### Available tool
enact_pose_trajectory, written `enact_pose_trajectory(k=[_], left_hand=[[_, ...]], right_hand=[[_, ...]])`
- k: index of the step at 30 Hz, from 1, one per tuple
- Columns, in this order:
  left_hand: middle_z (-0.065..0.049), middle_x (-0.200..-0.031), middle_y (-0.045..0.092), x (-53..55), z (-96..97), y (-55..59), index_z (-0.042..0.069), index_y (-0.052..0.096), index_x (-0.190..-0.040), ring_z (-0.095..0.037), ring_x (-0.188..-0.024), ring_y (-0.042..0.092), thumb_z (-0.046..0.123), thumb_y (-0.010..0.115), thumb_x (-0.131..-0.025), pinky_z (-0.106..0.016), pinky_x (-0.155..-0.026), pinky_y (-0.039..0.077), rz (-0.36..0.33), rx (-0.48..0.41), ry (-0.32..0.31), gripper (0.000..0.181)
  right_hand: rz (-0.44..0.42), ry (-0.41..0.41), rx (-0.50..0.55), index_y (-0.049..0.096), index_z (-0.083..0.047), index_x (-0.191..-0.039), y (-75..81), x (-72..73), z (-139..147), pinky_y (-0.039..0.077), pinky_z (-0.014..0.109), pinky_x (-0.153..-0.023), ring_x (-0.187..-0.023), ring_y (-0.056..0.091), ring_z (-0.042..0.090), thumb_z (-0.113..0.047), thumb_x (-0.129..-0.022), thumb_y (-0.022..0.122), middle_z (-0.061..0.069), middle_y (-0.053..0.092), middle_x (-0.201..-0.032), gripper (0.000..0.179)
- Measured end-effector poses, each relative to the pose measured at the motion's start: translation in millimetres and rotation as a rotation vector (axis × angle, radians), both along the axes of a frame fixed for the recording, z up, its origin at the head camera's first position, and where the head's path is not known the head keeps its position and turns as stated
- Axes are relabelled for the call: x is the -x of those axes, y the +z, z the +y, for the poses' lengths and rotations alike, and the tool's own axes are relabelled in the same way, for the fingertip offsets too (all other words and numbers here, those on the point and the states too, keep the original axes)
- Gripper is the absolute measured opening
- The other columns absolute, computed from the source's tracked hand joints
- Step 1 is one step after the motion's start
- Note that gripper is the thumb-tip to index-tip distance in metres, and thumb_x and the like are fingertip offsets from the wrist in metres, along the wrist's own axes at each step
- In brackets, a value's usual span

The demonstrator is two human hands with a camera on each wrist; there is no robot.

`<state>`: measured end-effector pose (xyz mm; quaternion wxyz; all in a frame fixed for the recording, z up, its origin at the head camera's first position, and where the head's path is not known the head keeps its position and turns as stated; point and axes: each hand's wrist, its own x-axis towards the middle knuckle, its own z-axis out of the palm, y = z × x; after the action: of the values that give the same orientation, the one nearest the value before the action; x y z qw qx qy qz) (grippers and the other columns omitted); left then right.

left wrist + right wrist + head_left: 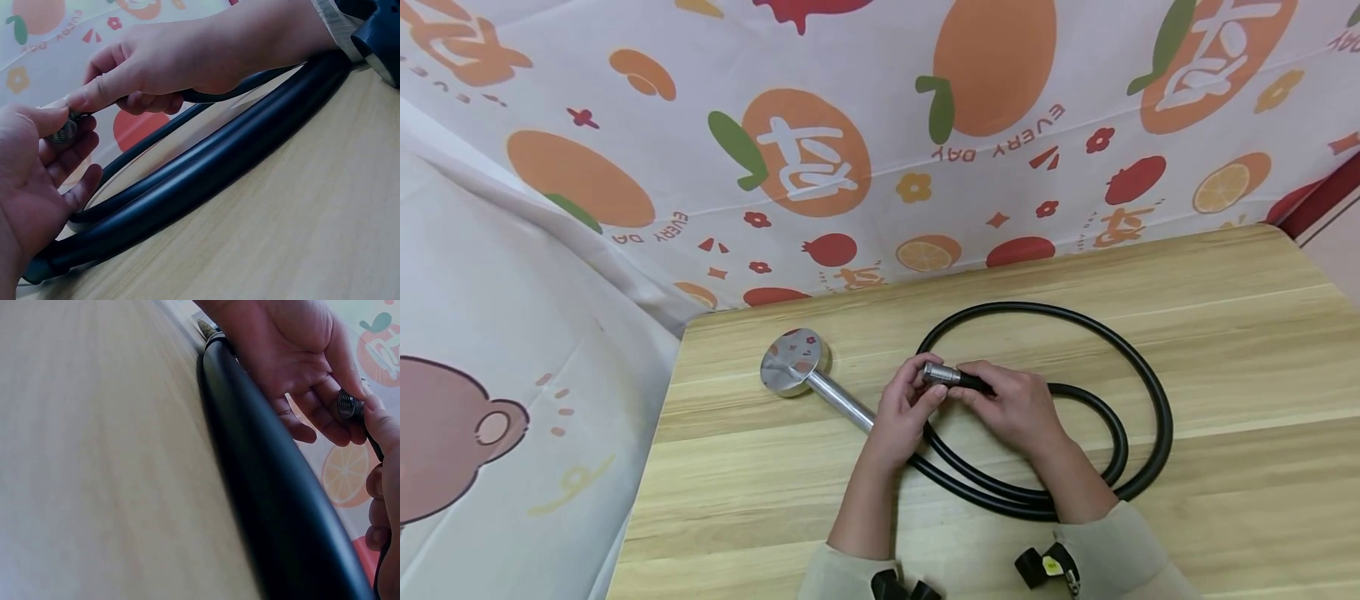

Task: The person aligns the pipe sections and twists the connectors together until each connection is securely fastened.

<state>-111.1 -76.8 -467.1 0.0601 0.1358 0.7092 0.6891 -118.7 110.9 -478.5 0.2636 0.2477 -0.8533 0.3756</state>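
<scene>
A metal hose connector (940, 373) with a threaded opening (64, 131) sits at the end of a black hose (1159, 417). My left hand (901, 417) pinches this connector between thumb and fingers. Just behind it, my right hand (1018, 408) grips the hose end, its thumb close to the left thumb. The hose lies in loops on the table around and under my hands. Its other end runs to the handle of a round silver shower head (793, 362), lying on the table left of my left hand. Part of the handle is hidden behind the left hand.
The wooden table (722, 500) meets a white cloth with orange fruit prints (827, 154) at its back edge. Another white cloth (497, 275) hangs at the left. A dark wrist device (1048, 567) is strapped at the right sleeve.
</scene>
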Motion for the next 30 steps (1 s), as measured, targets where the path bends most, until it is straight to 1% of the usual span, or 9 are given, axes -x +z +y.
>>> enact_pose_trajectory(k=[8,12,16,18,20,22,25,28,30], left_hand=[[-0.019,-0.119,0.064,-2.3,2.1,0.8,0.003,0.05,-0.132,-0.013,-0.1,0.06,0.008,0.06,-0.097,-0.024,-0.086,0.052,-0.012,-0.005,0.022,0.037],[-0.014,-0.127,0.064,-0.5,3.6,-0.1,0.005,0.051,-0.136,-0.015,-0.11,0.062,0.005,0.061,-0.096,-0.025,-0.091,0.053,-0.004,-0.016,0.026,0.041],[-0.015,-0.139,0.057,1.1,3.8,-2.3,0.002,0.05,-0.138,-0.021,-0.124,0.057,0.0,0.061,-0.095,-0.025,-0.099,0.05,0.019,-0.051,0.024,0.044],[-0.017,-0.142,0.053,0.8,3.4,-1.5,0.004,0.05,-0.139,-0.023,-0.128,0.054,0.001,0.061,-0.095,-0.024,-0.1,0.049,0.022,-0.047,0.04,0.046],[-0.018,-0.144,0.051,0.5,2.9,-1.2,0.004,0.049,-0.141,-0.026,-0.13,0.052,0.002,0.061,-0.095,-0.022,-0.099,0.049,0.015,-0.037,0.061,0.048],[-0.017,-0.146,0.049,-0.4,2.9,-0.4,0.005,0.047,-0.143,-0.028,-0.133,0.049,0.002,0.061,-0.095,-0.021,-0.098,0.049,0.011,-0.019,0.081,0.05],[-0.014,-0.149,0.046,-1.0,3.6,-0.3,0.003,0.046,-0.144,-0.029,-0.137,0.044,0.002,0.061,-0.095,-0.024,-0.1,0.048,0.016,0.009,0.101,0.052],[-0.012,-0.153,0.042,-1.9,5.1,0.5,0.003,0.046,-0.144,-0.027,-0.14,0.041,0.001,0.06,-0.095,-0.033,-0.105,0.047,0.035,0.04,0.112,0.051],[-0.011,-0.154,0.041,-2.5,5.8,0.1,0.003,0.047,-0.143,-0.024,-0.139,0.042,0.001,0.059,-0.095,-0.038,-0.107,0.046,0.039,0.057,0.118,0.05]], right_hand=[[-0.035,0.0,0.003,0.073,-0.02,-0.104,-1.0,0.1,1.2,0.048,0.027,-0.051,-0.057,0.057,0.003,-0.031,-0.077,0.082,-0.005,0.075,-0.085,0.031],[-0.052,-0.007,0.001,0.073,-0.019,-0.106,-1.7,1.5,3.1,0.053,0.033,-0.064,-0.073,0.066,0.009,-0.031,-0.078,0.082,-0.003,0.075,-0.095,0.032],[-0.077,-0.033,-0.019,0.073,-0.017,-0.108,-2.8,3.4,2.9,0.047,0.036,-0.075,-0.079,0.064,0.013,-0.032,-0.078,0.082,-0.003,0.073,-0.094,0.035],[-0.115,-0.055,-0.027,0.072,-0.017,-0.11,-1.9,4.2,2.2,0.042,0.037,-0.077,-0.079,0.061,0.014,-0.032,-0.079,0.082,-0.003,0.072,-0.091,0.035],[-0.173,-0.083,-0.032,0.071,-0.017,-0.113,-1.2,4.9,2.0,0.041,0.041,-0.083,-0.084,0.061,0.018,-0.031,-0.082,0.08,-0.001,0.071,-0.092,0.036],[-0.244,-0.12,-0.037,0.07,-0.016,-0.118,-0.8,5.4,2.8,0.039,0.045,-0.095,-0.094,0.062,0.022,-0.03,-0.085,0.078,0.001,0.071,-0.099,0.037],[-0.355,-0.18,-0.035,0.065,-0.016,-0.127,-0.7,5.4,5.6,0.026,0.055,-0.112,-0.111,0.057,0.03,-0.031,-0.088,0.074,0.008,0.068,-0.113,0.043],[-0.431,-0.224,-0.033,0.061,-0.015,-0.133,-0.1,4.9,8.8,0.013,0.063,-0.116,-0.124,0.048,0.037,-0.034,-0.09,0.071,0.015,0.061,-0.128,0.048],[-0.458,-0.242,-0.033,0.06,-0.014,-0.134,0.2,4.2,10.4,0.009,0.067,-0.115,-0.131,0.041,0.041,-0.035,-0.089,0.071,0.019,0.055,-0.136,0.051]])
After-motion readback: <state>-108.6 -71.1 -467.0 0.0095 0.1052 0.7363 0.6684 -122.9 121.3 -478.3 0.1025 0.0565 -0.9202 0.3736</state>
